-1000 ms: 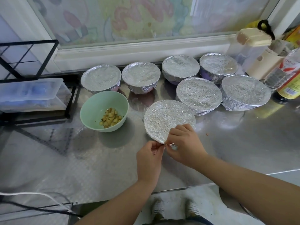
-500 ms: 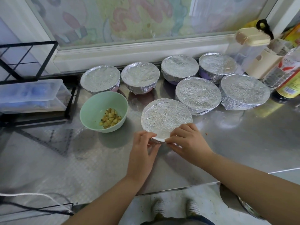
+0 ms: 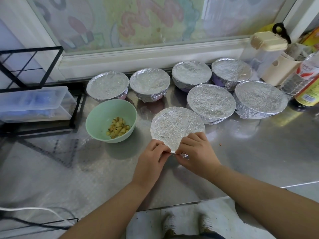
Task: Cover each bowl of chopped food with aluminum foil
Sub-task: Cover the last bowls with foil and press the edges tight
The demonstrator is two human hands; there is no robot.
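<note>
the left hand (image 3: pixel 151 159) and right hand (image 3: pixel 196 152) each pinch the near foil edge (image 3: pixel 173 151) of the nearest covered bowl (image 3: pixel 176 125), each grip narrow and closed on that fold. this bowl sits mid-bench (image 3: pixel 250 161), just right of an uncovered green bowl (image 3: pixel 103 118) holding chopped food (image 3: pixel 118 129). six more foil-wrapped bowls (image 3: pixel 210 100) stand farther back.

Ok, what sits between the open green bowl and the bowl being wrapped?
Nothing stands there: the head view shows only bare steel counter between the green bowl and the foil-topped bowl, whose near foil edge the left hand and right hand pinch.
</note>
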